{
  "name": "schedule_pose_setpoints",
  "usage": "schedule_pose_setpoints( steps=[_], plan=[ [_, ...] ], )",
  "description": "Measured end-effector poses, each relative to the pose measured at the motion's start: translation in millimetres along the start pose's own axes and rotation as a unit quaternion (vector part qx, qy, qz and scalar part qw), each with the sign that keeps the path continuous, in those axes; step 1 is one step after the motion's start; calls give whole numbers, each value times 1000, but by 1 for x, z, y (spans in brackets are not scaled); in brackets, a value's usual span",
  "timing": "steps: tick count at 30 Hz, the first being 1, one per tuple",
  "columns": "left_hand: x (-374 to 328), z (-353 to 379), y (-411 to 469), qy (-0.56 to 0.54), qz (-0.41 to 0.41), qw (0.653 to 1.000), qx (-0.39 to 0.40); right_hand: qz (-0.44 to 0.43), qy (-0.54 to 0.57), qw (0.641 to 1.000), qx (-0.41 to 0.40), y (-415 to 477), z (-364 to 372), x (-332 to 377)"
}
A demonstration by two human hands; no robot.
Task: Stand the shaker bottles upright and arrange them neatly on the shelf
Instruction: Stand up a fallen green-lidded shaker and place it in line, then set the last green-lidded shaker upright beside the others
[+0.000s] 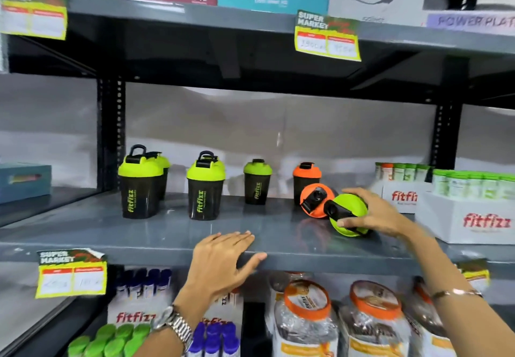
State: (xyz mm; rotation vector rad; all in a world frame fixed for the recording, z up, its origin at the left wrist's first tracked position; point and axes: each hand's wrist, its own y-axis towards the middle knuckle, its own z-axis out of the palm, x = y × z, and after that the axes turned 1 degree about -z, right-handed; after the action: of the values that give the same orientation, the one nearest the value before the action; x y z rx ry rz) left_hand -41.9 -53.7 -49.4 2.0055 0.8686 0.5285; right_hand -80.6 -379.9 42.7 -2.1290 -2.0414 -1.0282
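Note:
On the grey shelf (139,234) several black shaker bottles stand upright: a green-lidded one (140,186) at the left with another partly hidden behind it, a second green-lidded one (205,189), a smaller green-lidded one (257,182) and an orange-lidded one (306,177) further back. Two bottles lie on their sides with lids facing me: an orange-lidded one (313,200) and a green-lidded one (348,211). My right hand (373,213) grips the lying green-lidded bottle from its right side. My left hand (223,259) rests flat on the shelf's front edge, holding nothing.
White fitfizz boxes (473,220) with green-capped tubes stand at the shelf's right end. A blue box (25,179) sits at the far left. Black uprights (111,133) frame the bay. Jars and tubes fill the shelf below; headset boxes sit above.

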Motion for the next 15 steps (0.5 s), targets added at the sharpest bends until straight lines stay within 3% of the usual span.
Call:
schedule_pose_setpoints(
  steps=[10, 15],
  plan=[
    [-2, 1, 0, 1, -5, 1000, -1, -34, -92, 993, -67, 0, 13, 6],
    [1, -3, -1, -11, 4, 1000, 8, -41, -67, 987, -142, -6, 21, 22]
  ],
)
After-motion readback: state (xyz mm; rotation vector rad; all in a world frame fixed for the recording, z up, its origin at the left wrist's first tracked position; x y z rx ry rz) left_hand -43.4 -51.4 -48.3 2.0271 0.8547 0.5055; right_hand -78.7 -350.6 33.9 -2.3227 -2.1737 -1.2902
